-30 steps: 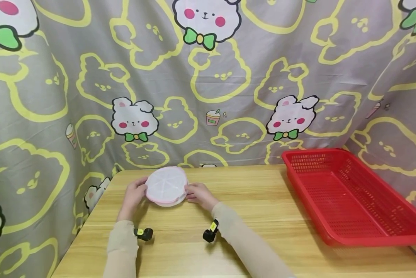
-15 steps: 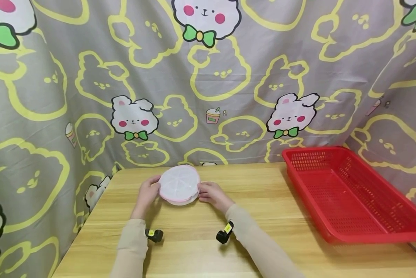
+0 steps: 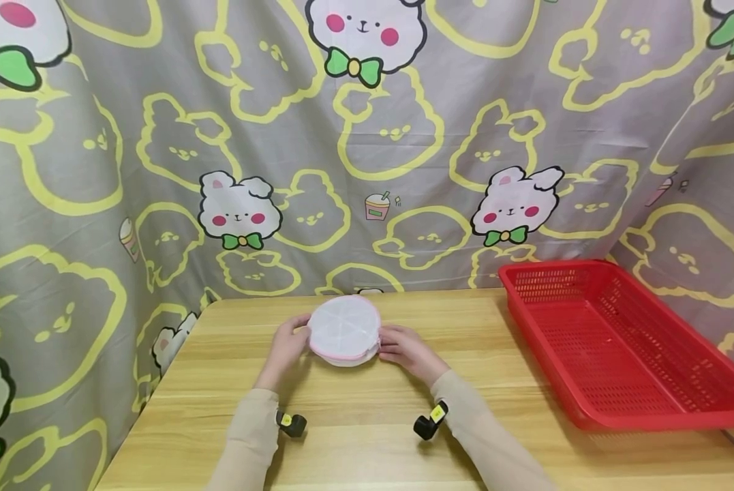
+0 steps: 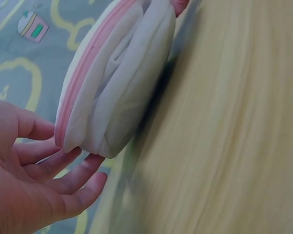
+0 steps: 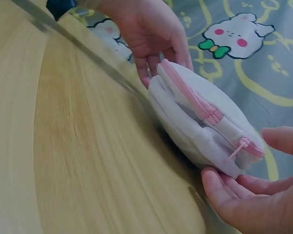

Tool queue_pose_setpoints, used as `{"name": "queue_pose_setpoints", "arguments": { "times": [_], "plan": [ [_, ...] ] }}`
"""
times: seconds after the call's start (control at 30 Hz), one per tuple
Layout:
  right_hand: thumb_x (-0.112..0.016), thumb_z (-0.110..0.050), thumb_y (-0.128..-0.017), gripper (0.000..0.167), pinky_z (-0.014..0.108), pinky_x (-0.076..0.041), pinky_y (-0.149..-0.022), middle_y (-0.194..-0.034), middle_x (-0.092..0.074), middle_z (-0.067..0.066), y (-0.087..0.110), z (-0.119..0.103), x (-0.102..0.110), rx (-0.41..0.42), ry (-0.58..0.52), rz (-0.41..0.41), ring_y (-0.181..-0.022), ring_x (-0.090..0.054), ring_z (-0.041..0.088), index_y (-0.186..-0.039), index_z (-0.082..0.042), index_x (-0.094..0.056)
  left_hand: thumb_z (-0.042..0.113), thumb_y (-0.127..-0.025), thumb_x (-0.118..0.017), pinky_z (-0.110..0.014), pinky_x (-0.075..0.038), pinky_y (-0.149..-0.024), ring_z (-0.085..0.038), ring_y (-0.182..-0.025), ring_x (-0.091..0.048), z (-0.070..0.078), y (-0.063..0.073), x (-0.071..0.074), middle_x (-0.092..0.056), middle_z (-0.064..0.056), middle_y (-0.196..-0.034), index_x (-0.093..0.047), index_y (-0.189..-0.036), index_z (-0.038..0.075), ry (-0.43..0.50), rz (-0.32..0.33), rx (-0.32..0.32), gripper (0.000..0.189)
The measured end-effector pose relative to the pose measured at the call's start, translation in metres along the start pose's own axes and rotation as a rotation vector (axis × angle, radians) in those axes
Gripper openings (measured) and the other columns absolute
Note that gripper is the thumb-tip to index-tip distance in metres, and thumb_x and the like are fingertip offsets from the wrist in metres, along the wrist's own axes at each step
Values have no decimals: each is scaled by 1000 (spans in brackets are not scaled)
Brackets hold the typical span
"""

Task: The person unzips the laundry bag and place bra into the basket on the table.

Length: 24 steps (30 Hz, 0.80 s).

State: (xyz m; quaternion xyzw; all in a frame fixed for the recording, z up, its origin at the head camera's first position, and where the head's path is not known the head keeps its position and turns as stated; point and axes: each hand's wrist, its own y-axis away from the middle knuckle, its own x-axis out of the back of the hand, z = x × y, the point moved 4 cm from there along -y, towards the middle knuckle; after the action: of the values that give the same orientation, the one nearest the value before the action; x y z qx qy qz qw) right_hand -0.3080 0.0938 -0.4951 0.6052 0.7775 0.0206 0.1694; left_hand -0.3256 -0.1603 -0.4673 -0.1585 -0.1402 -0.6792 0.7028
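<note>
A round white mesh pouch point(image 3: 345, 329) with a pink zipper is held between both hands, close over the back half of the table. My left hand point(image 3: 288, 344) grips its left edge; in the left wrist view the fingertips point(image 4: 95, 161) press its underside near the pink zipper point(image 4: 83, 63). On the opposite edge my right hand point(image 3: 411, 351) pinches the pouch, thumb and fingers on either side. A pink zipper pull point(image 5: 242, 143) hangs by that hand in the right wrist view. The pouch is tilted, its flat top facing the head camera, and its sides sag in soft folds.
A red perforated plastic basket point(image 3: 544, 361) stands on the right of the wooden table point(image 3: 354, 450). Behind the table hangs a grey curtain point(image 3: 317, 136) with cartoon prints. Small black cameras point(image 3: 293, 425) sit on both wrists.
Both hands have carried the pouch to the right across the table, from left of centre toward the middle. Their hold on it looks the same. The basket has not moved.
</note>
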Motion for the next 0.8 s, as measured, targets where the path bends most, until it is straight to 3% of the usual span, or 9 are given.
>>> {"name": "queue_pose_setpoints", "arguments": {
  "times": [0.27, 0.53, 0.8],
  "plan": [
    [-53, -20, -100, 52, 32, -53, -92, -102, -60, 7, 17, 1, 28, -13, -37, 36, -91, -61, 14, -139, 10, -37, 8, -93, -51, -32, -55, -82, -22, -96, -64, 12, 8, -24, -57, -19, -135, -54, -134, 0, 30, -44, -24, 42],
    [-50, -19, -101, 55, 28, -53, -88, -96, -60, 2, 34, -2, 52, -14, -40, 32, -90, -60, 11, -142, 11, -30, 8, -95, -52, -40, -54, -91, -30, -113, -61, 24, 17, -45, -59, -19, -132, -56, -132, -1, -21, -87, -89, 38],
    [-48, -19, -102, 52, 27, -53, -86, -96, -60, 1, 45, -5, 73, -8, -32, 36, -91, -61, 11, -141, 11, -29, 10, -96, -53, -38, -58, -79, -28, -99, -67, 30, 24, -61, -58, -21, -132, -53, -133, -3, -18, -174, -126, 40]
  ]
}}
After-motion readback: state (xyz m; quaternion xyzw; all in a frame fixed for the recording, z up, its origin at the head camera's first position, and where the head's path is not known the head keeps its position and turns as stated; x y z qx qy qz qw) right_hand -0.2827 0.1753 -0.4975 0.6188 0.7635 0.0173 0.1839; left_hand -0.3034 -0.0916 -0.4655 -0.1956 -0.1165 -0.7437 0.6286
